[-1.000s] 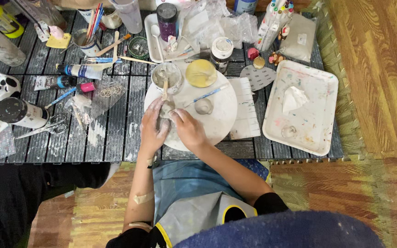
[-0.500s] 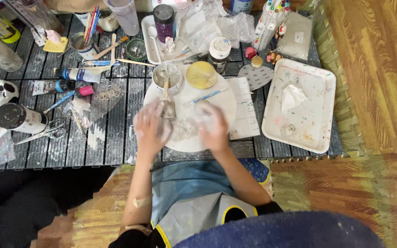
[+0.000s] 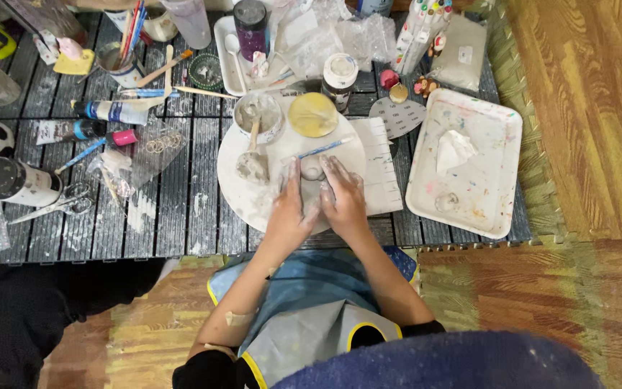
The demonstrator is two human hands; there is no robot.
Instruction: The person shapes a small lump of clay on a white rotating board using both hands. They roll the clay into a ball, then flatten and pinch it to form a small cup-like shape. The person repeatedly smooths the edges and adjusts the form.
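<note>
A small grey clay lump (image 3: 312,173) is cupped on the round white board (image 3: 239,194). It is pressed between the left hand (image 3: 291,209) and right hand (image 3: 341,196). Half a second ago the hands were spread apart; now they are brought together around the clay.

A grey flat pouch (image 3: 457,52) with a small white label lies at the tabletop's (image 3: 181,209) far right edge. Crumpled clear plastic bags (image 3: 340,36) sit beside it. At left lie a white-and-blue tube (image 3: 113,112), and what may be a labelled white jar (image 3: 16,181).
</note>
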